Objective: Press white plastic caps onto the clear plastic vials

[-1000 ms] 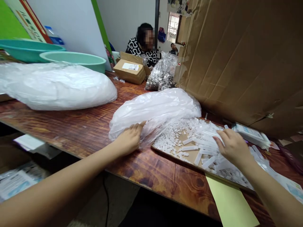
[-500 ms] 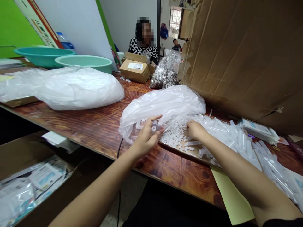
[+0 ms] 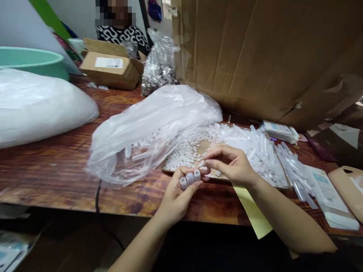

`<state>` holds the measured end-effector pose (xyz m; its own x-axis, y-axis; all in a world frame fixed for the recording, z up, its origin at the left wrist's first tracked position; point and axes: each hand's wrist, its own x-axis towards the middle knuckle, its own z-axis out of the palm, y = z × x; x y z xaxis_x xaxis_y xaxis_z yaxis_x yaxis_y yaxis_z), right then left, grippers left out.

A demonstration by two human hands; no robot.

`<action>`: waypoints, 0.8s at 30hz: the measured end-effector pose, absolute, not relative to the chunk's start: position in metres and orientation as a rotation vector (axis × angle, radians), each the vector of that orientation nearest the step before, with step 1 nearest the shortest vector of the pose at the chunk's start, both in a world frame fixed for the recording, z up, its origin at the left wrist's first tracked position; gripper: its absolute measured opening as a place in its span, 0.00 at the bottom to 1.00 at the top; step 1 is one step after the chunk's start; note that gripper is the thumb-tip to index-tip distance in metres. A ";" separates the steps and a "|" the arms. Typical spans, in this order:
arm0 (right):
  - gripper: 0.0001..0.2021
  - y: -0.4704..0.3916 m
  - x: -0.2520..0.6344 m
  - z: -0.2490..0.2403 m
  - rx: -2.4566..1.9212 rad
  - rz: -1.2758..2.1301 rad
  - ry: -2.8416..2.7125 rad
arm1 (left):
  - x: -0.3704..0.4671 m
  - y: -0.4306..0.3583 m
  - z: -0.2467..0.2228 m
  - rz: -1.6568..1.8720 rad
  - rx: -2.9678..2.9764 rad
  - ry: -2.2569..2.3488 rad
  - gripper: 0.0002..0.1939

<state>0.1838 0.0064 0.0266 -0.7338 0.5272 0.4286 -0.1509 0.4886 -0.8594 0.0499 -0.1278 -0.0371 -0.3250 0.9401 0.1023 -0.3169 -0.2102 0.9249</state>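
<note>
My left hand [image 3: 172, 202] is closed around three short, translucent white plastic tubes [image 3: 190, 178], their open ends side by side and facing me. Just to the right of them, my right hand [image 3: 236, 166] pinches thumb and forefinger together over the tubes; whatever is between the fingertips is too small to make out. Behind both hands lies a shallow cardboard tray [image 3: 206, 146] with a heap of small white plastic pieces [image 3: 181, 153]. A clear plastic bag [image 3: 161, 113] with more white tubes inside slumps against the tray's left side.
Clear strips and tubes [image 3: 292, 166] lie at the right, near stacked printed packets [image 3: 330, 200]. A yellow sheet [image 3: 252, 211] hangs over the table edge. A large cardboard sheet [image 3: 241, 56] stands behind. A full white bag [image 3: 42, 105], green basin [image 3: 31, 60], carton [image 3: 109, 70] and another person [image 3: 121, 34] are beyond.
My left hand has come away from the bag's mouth with the tubes. My right hand has lifted from the small pieces and moved beside my left. The view has swung right.
</note>
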 end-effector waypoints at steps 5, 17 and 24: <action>0.02 -0.013 0.209 0.016 -0.283 1.240 -2.150 | 0.067 -0.131 -0.054 1.572 0.976 1.212 0.15; 0.02 -0.021 0.211 -0.004 -0.360 1.061 -2.174 | 0.061 -0.128 -0.049 1.423 1.021 1.261 0.15; 0.08 -0.008 0.202 0.031 -0.103 0.683 -2.633 | 0.056 -0.128 -0.052 1.357 1.068 1.309 0.10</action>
<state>0.2023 -0.0078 0.0309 -0.9107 0.1721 0.3755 -0.0321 0.8768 -0.4797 0.0560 -0.1281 -0.0519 -0.1822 0.9831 -0.0181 -0.0532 0.0085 0.9985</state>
